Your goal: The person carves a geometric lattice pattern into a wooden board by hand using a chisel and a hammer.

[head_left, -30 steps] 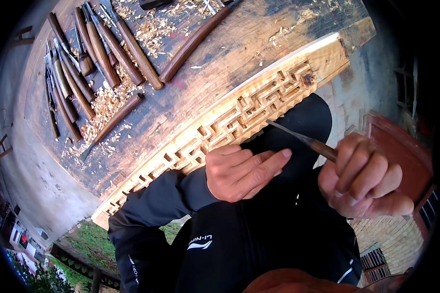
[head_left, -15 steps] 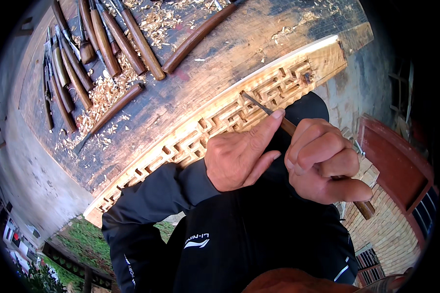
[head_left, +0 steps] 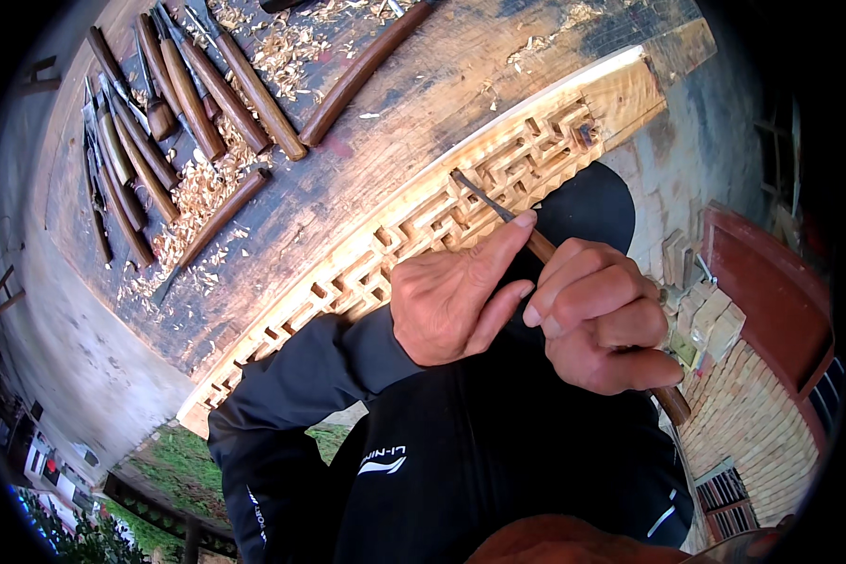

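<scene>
Brown-handled tools [head_left: 194,103] and pale shavings [head_left: 202,191], upper left; right fingers [head_left: 594,299] grip a wood-handled blade [head_left: 540,247]; parted left fingers [head_left: 505,244] overlap a carved tan board [head_left: 428,223].

White lettering [head_left: 383,463] on jacket [head_left: 470,461], sleeve print [head_left: 256,513] unclear

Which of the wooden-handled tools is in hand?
The chisel gripped in the right hand, its blade over the carved board; the other tools lie on the table.
</scene>
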`<state>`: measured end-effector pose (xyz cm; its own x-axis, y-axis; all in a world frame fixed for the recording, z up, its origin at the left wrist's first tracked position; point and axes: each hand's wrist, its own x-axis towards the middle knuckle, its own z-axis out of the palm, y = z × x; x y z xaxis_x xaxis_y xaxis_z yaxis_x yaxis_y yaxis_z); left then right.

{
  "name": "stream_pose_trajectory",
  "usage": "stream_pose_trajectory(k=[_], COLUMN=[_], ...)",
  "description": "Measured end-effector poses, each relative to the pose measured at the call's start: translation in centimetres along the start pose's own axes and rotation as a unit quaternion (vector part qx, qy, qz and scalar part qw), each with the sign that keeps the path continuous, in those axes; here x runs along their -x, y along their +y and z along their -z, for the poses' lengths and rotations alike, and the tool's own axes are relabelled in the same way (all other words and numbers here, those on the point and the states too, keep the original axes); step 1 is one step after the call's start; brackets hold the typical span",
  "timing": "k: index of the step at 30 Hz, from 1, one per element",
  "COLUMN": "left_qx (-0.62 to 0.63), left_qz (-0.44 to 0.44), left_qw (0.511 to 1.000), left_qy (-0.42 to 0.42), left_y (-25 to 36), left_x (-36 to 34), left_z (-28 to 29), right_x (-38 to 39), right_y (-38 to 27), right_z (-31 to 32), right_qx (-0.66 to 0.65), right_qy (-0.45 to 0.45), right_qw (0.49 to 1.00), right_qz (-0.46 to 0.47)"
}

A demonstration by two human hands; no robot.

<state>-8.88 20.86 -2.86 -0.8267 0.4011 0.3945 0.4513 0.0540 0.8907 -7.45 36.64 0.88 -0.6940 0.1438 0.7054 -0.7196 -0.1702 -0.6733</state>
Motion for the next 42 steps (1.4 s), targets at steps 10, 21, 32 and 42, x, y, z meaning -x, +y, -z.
stream_pose_trajectory(k=[10,21,32,42], left_qx=[-0.012,-0.037,-0.033,-0.032], left_qz=[0.021,0.020,0.032,-0.003], left_qw=[1.000,0.998,0.999,0.998], left_qy=[-0.005,-0.039,-0.010,-0.055], left_y=[0.2,0.3,0.9,0.6], left_x=[-0.2,-0.1,-0.8,-0.5], left_z=[0.1,0.6,0.0,0.5], right_x=[1.3,2.1,5.2,4.8], right_y=[-0.4,-5.6,-3.9,-5.3], right_z=[0.9,1.4,1.1,1.3], right_qx=[0.107,0.370,0.336,0.308], right_qy=[-0.038,-0.068,0.029,0.023], right_qw=[0.993,0.886,0.916,0.933], right_qz=[-0.015,-0.271,-0.216,-0.186])
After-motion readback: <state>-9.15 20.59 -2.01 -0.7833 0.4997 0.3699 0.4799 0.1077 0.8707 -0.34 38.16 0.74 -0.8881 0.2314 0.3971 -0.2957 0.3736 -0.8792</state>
